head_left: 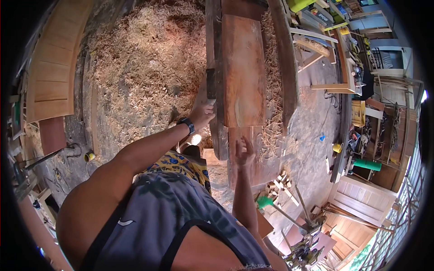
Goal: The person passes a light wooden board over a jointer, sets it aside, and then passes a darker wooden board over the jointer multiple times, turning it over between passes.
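Plank, just one, lies on the tabletop, beyond your right hand and right of your left hand. Your two hands are apart: right loosely curled, left's grip unclear.

From the right hand, the reddish-brown board blocks 12 o'clock; a dark timber beam bars 10 to 11; a thick timber rail stands at 1, beyond wood shavings. Open room lies at 2 o'clock, over the concrete floor.
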Action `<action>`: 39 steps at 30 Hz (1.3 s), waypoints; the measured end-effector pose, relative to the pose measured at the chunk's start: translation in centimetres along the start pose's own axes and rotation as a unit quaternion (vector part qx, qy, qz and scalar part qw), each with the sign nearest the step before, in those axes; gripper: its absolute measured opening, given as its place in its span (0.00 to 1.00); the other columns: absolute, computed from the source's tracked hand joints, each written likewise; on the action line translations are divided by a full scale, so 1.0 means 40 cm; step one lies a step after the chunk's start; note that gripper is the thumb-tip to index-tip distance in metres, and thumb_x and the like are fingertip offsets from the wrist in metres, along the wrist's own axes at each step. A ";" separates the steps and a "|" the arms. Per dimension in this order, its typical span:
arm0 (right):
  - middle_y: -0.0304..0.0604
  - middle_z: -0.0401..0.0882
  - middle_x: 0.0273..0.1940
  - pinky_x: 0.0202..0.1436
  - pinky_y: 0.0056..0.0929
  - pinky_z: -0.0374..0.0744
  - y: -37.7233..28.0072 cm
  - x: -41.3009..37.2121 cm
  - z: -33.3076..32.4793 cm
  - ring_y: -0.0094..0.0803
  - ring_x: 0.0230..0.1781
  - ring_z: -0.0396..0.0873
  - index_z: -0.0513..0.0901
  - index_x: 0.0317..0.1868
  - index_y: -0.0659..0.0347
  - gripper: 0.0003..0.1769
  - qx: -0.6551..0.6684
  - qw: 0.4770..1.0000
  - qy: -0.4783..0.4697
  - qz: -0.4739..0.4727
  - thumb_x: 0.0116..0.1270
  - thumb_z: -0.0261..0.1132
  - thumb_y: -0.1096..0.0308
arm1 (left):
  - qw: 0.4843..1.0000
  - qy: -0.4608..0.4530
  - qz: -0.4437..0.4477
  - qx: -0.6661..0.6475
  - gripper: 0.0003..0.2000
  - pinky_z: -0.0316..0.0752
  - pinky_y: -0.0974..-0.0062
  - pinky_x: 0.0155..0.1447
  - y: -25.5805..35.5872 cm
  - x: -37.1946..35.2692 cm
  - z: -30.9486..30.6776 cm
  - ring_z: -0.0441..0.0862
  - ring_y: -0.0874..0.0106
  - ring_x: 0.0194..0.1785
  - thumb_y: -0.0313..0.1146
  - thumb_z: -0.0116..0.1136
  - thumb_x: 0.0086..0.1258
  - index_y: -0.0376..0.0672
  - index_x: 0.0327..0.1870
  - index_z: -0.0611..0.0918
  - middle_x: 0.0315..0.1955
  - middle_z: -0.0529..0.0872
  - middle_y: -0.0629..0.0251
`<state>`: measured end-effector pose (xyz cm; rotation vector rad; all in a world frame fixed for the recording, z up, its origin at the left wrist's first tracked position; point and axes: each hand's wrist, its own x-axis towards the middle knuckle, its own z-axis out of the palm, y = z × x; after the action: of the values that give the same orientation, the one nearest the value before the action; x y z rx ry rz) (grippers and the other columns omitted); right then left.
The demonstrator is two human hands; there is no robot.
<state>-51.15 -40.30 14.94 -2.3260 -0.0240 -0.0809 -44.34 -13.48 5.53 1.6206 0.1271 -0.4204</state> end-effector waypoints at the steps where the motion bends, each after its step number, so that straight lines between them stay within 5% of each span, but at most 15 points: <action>1: 0.60 0.85 0.55 0.58 0.50 0.83 0.006 0.033 0.018 0.57 0.55 0.84 0.83 0.62 0.65 0.27 -0.029 0.996 0.016 -0.085 0.68 0.72 0.58 | 0.999 0.021 -0.016 -0.030 0.19 0.82 0.71 0.60 0.010 -0.002 0.000 0.89 0.65 0.56 0.36 0.67 0.71 0.32 0.57 0.82 0.57 0.88 0.52; 4: 0.62 0.78 0.64 0.68 0.63 0.72 0.021 0.139 0.072 0.63 0.65 0.76 0.78 0.69 0.61 0.34 -0.147 0.973 0.037 -0.174 0.69 0.69 0.50 | 0.985 -0.001 0.045 0.169 0.20 0.83 0.69 0.58 0.084 -0.001 -0.033 0.90 0.62 0.54 0.36 0.67 0.72 0.32 0.59 0.81 0.54 0.89 0.50; 5: 0.64 0.69 0.73 0.76 0.68 0.61 0.029 0.170 0.087 0.65 0.75 0.65 0.72 0.74 0.60 0.41 -0.152 0.979 0.002 -0.134 0.70 0.64 0.41 | 0.983 0.003 0.043 0.176 0.20 0.83 0.69 0.58 0.121 0.002 -0.043 0.90 0.62 0.54 0.36 0.67 0.72 0.32 0.59 0.81 0.54 0.89 0.50; 8: 0.65 0.66 0.76 0.80 0.68 0.57 0.052 0.278 0.123 0.65 0.78 0.62 0.70 0.76 0.60 0.44 -0.245 0.952 0.040 -0.181 0.69 0.63 0.39 | 0.986 0.095 0.012 0.136 0.22 0.85 0.65 0.56 0.201 0.047 -0.042 0.90 0.59 0.53 0.38 0.67 0.72 0.32 0.61 0.80 0.54 0.89 0.46; 10: 0.64 0.63 0.78 0.83 0.67 0.50 0.055 0.314 0.135 0.64 0.81 0.57 0.68 0.79 0.57 0.46 -0.224 0.963 0.016 -0.149 0.69 0.60 0.36 | 0.961 0.125 0.092 0.228 0.24 0.86 0.61 0.52 0.230 0.127 -0.053 0.90 0.55 0.51 0.40 0.68 0.72 0.33 0.63 0.79 0.52 0.89 0.45; 13: 0.61 0.60 0.81 0.84 0.66 0.45 0.060 0.347 0.136 0.64 0.82 0.55 0.68 0.80 0.51 0.46 -0.273 0.953 -0.041 -0.121 0.68 0.59 0.34 | 0.918 0.118 0.130 0.355 0.29 0.78 0.56 0.66 0.298 0.267 -0.057 0.81 0.51 0.66 0.48 0.67 0.72 0.39 0.68 0.77 0.63 0.82 0.44; 15: 0.61 0.60 0.81 0.84 0.66 0.45 0.060 0.362 0.141 0.64 0.82 0.55 0.70 0.79 0.52 0.45 -0.256 0.959 -0.037 -0.116 0.68 0.60 0.34 | 0.885 0.113 0.152 0.426 0.32 0.72 0.52 0.73 0.335 0.374 -0.049 0.74 0.49 0.73 0.51 0.66 0.72 0.41 0.70 0.76 0.69 0.77 0.44; 17: 0.58 0.59 0.82 0.85 0.64 0.45 0.057 0.382 0.143 0.59 0.83 0.54 0.71 0.78 0.50 0.44 -0.253 0.961 -0.038 -0.107 0.70 0.57 0.32 | 0.818 0.115 0.097 0.556 0.37 0.52 0.41 0.83 0.362 0.491 -0.043 0.54 0.48 0.84 0.62 0.60 0.72 0.52 0.78 0.71 0.81 0.61 0.48; 21: 0.57 0.60 0.81 0.85 0.64 0.45 0.048 0.446 0.161 0.60 0.82 0.56 0.72 0.78 0.50 0.43 -0.222 0.969 -0.034 -0.098 0.68 0.60 0.36 | 0.812 0.148 0.011 0.565 0.40 0.34 0.29 0.83 0.415 0.652 -0.053 0.41 0.48 0.87 0.71 0.48 0.73 0.68 0.84 0.60 0.86 0.49 0.61; 36: 0.59 0.54 0.83 0.85 0.65 0.42 -0.013 0.690 0.246 0.61 0.85 0.48 0.68 0.80 0.53 0.44 -0.230 0.967 -0.062 -0.094 0.69 0.63 0.40 | 0.795 0.156 -0.001 0.586 0.43 0.38 0.30 0.83 0.504 0.876 -0.187 0.42 0.54 0.88 0.76 0.46 0.70 0.68 0.83 0.62 0.86 0.49 0.67; 39: 0.60 0.58 0.82 0.85 0.64 0.46 -0.021 0.725 0.266 0.62 0.83 0.53 0.71 0.79 0.51 0.44 -0.243 0.964 -0.044 -0.102 0.67 0.62 0.37 | 0.800 0.153 0.010 0.580 0.43 0.39 0.30 0.83 0.516 0.897 -0.214 0.42 0.56 0.88 0.77 0.46 0.69 0.68 0.83 0.62 0.86 0.50 0.68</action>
<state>-21.68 -32.20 10.17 -2.8109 -0.3224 -0.0953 -2.74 -13.21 12.93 2.9122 0.0951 -0.1921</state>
